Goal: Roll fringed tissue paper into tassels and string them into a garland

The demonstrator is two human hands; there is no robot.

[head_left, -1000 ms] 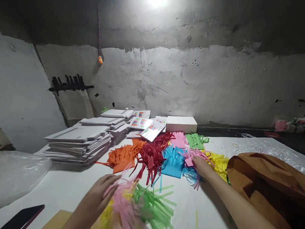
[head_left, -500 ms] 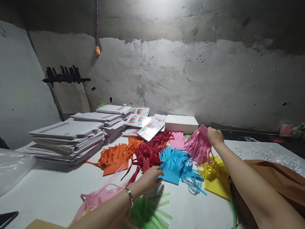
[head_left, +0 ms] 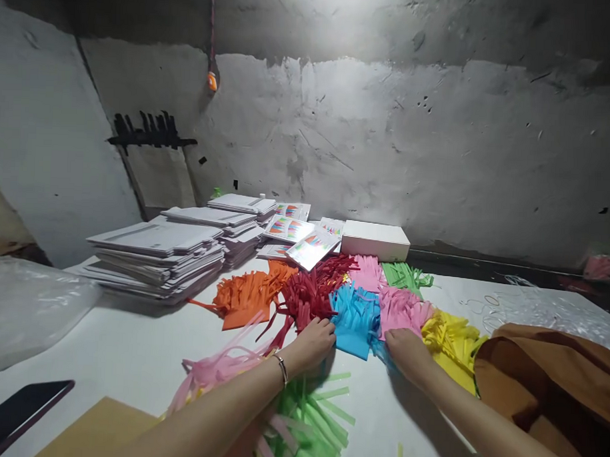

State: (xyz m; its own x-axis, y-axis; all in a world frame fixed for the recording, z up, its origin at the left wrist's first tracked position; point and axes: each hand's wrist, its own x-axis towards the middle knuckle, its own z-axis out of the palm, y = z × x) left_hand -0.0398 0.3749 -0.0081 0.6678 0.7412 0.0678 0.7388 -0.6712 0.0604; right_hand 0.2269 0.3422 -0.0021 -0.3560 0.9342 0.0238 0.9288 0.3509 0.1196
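The left hand [head_left: 313,345], fingers loosely bent, is at the edge of the blue fringed paper bundle [head_left: 354,315] at its two o'clock, the dark red bundle [head_left: 302,298] at eleven; whether it grips anything I cannot tell. The right hand [head_left: 409,354], partly curled, touches the near edge of the pink bundle [head_left: 402,310] at its twelve o'clock, grip unclear, with the yellow bundle [head_left: 449,347] at three.

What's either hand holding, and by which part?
Can't tell: right hand at the near edge of the front pink paper fringe, left hand beside the blue paper fringe.
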